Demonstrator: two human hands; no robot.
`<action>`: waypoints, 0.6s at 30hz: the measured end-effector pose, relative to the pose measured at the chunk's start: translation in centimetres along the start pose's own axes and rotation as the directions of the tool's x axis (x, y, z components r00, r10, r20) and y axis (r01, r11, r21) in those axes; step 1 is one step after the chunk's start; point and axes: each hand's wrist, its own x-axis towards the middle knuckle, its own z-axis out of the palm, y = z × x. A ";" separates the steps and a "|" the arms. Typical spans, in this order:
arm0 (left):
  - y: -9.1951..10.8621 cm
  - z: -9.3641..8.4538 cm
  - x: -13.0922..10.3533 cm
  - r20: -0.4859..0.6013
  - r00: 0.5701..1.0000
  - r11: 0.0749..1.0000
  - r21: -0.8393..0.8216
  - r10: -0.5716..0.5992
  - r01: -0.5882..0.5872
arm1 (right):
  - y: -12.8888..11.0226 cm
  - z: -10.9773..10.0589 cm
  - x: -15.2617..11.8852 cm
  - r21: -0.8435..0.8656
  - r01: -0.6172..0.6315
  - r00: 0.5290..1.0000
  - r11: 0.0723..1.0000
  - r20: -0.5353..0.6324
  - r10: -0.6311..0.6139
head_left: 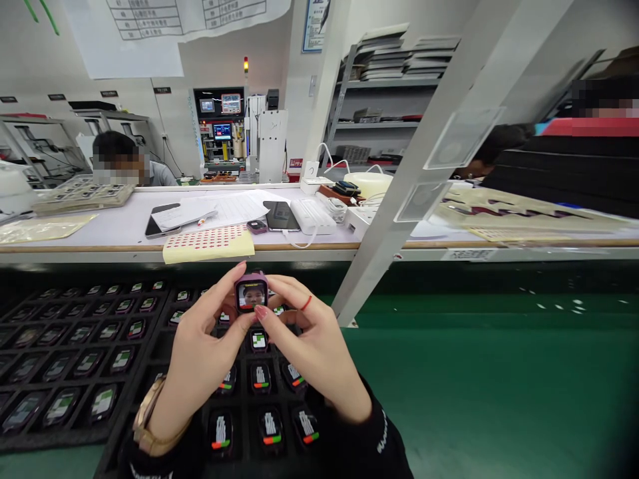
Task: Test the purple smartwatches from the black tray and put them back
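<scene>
a small watch body (251, 293) is held up between the left hand (200, 362) and the right hand (314, 352), above a tray (150, 372) of compartments, each with a similar watch body lying in it. a second tray (64, 346) sits just left of that tray. behind the trays runs a raised surface (100, 233); on it, directly behind the held watch body, lies a sticker sheet (208, 243), with a phone (280, 215) right of the sheet. a slanted post (399, 186) rises right of the hands.
</scene>
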 end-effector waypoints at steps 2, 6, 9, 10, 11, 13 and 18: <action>-0.2 -0.1 -0.1 0.001 1.000 0.999 0.030 0.012 -0.012 | 0.1 0.0 0.0 0.002 -0.011 1.000 1.000 -0.003 0.011; -0.4 -0.3 0.0 0.013 0.999 0.996 0.083 0.040 -0.040 | 0.2 0.0 -0.1 0.028 -0.031 1.000 0.999 0.000 0.031; -0.4 -0.6 0.2 0.049 0.997 0.993 0.099 0.053 -0.058 | 0.2 -0.1 0.0 0.041 -0.028 1.000 0.999 -0.005 0.029; -0.4 -0.7 0.2 0.058 0.997 0.993 0.100 0.056 -0.062 | 0.1 -0.2 0.0 0.041 -0.027 1.000 0.999 0.000 0.027; -0.3 -0.7 0.2 0.058 0.997 0.993 0.096 0.058 -0.063 | 0.0 -0.3 0.0 0.041 -0.024 1.000 0.999 0.008 0.024; -0.2 -0.8 0.2 0.038 0.998 0.995 0.080 0.051 -0.053 | -0.1 -0.5 0.1 0.036 -0.011 1.000 0.999 0.005 0.011; -0.2 -0.8 0.4 -0.029 1.000 0.997 0.072 0.011 -0.009 | -0.3 -1.4 -0.2 0.020 0.063 0.948 0.998 -0.314 -0.054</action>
